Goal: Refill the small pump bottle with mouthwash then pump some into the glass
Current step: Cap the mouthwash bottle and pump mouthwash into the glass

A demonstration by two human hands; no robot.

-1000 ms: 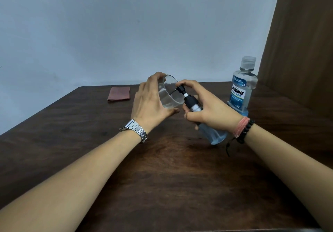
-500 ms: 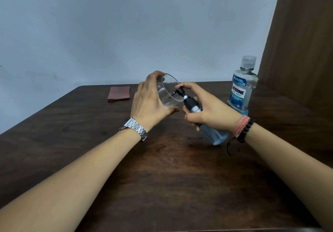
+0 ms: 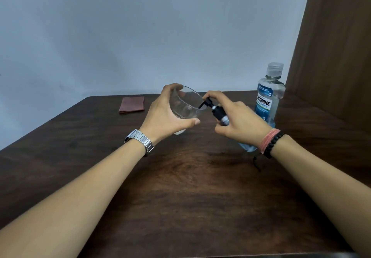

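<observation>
Left hand (image 3: 167, 115): wrapped around the glass (image 3: 185, 105), fingers behind the far wall, thumb across the near side; metal link watch (image 3: 140, 139) at the wrist. Glass held tilted, mouth turned right toward the pump; its base appears to sit at or just above the tabletop (image 3: 180, 187), contact cannot be told.

Right hand (image 3: 239, 120): clamped on the small pump bottle (image 3: 220, 115), index finger resting on top of the pump head, remaining fingers around the neck and body. Pink cord and black bead bracelets (image 3: 270, 142) at the wrist.

Key relation: the bottle's long axis leans up and to the left, base low near the right wrist, black spout reaching just over the glass rim. The two hands stand close but apart. Judgement: the next press depends on the spout staying inside the rim; the right hand does the work, the left only steadies.

Materials: glass, clear, round, smooth-walled, little or no liquid discernible. Pump bottle, translucent pale-blue plastic body, black collar and head.

Beyond: mouthwash bottle (image 3: 268, 99), clear plastic, blue label, capped, upright at far right. Folded reddish cloth (image 3: 131, 104), flat, far left. Tabletop, dark wood grain.
</observation>
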